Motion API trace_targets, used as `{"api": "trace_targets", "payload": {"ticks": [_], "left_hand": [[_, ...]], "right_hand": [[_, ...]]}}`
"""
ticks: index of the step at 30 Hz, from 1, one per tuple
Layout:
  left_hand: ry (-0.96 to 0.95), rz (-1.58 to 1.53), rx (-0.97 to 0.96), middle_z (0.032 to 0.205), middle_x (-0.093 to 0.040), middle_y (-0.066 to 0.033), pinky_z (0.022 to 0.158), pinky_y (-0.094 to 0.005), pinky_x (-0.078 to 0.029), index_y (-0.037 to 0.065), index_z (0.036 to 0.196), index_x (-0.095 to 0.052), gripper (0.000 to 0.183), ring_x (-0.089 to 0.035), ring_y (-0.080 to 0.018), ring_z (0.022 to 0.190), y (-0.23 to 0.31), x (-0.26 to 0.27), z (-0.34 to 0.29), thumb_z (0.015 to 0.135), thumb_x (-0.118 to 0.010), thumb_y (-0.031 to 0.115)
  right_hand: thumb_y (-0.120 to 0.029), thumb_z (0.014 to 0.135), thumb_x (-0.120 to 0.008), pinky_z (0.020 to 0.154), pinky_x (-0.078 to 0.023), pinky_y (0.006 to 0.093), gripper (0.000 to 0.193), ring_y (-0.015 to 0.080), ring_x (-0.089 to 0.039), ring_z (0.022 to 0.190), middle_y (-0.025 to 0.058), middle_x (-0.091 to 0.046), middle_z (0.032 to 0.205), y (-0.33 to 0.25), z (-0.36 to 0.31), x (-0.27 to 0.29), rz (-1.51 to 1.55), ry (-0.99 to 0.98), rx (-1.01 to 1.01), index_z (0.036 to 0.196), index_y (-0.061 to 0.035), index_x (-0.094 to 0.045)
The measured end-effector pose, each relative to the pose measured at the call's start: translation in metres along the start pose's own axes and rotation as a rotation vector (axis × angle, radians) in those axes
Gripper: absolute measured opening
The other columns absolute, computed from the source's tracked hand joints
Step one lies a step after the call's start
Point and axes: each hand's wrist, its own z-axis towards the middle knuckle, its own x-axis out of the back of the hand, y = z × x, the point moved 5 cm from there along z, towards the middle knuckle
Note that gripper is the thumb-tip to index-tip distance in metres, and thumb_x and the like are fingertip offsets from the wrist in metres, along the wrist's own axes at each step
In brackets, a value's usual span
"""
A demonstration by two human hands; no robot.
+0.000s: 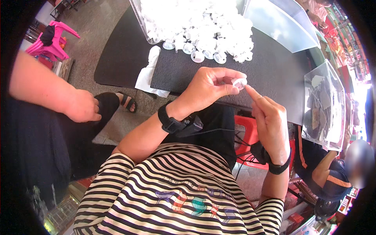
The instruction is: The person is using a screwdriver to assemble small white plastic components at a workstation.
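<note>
Between thumb and fingers, my left hand (209,87) pinches a small white plastic part (238,83) above the near edge of the black table (176,72). My right hand (271,117) comes from the other side, its index fingertip against or very close to the part; its other fingers are curled, and whether they hold anything is hidden. Beyond my hands lies a large heap of similar white plastic parts (209,33), some with round bases. Both my wrists carry black straps, and a small dark device sits at the left one.
A clear box (325,105) with flat pieces inside stands at the right; a translucent bin (282,23) is behind it. White cloth or paper (149,74) hangs over the table's left edge. A person's arm (51,88) is close on my left, another person at far right. A red stool (248,137) is under the table.
</note>
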Motion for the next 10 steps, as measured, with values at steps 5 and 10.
{"api": "trace_targets", "payload": {"ticks": [5,10], "left_hand": [[0.010,-0.083,0.009,0.101,-0.073,-0.0056,0.082,-0.0235,-0.054,0.000,0.117,-0.069,0.031,-0.066,-0.0073,0.089,-0.0003,-0.0006,0.0017,0.087,-0.073,0.005],[-0.032,-0.032,0.011,0.106,-0.073,-0.0072,0.085,-0.0243,-0.055,0.001,0.119,-0.068,0.033,-0.067,-0.0094,0.097,-0.0009,-0.0001,0.0017,0.087,-0.073,0.005]], "right_hand": [[0.003,0.088,-0.057,0.059,-0.044,0.0397,0.038,0.0326,-0.054,0.061,0.0168,-0.053,0.070,0.0019,-0.0055,0.0059,-0.006,0.027,-0.044,0.123,-0.0060,-0.067],[0.002,0.088,-0.058,0.060,-0.044,0.0407,0.038,0.0321,-0.055,0.062,0.0167,-0.052,0.070,0.0037,-0.0022,0.0036,-0.030,0.023,-0.043,0.124,-0.0068,-0.066]]}}
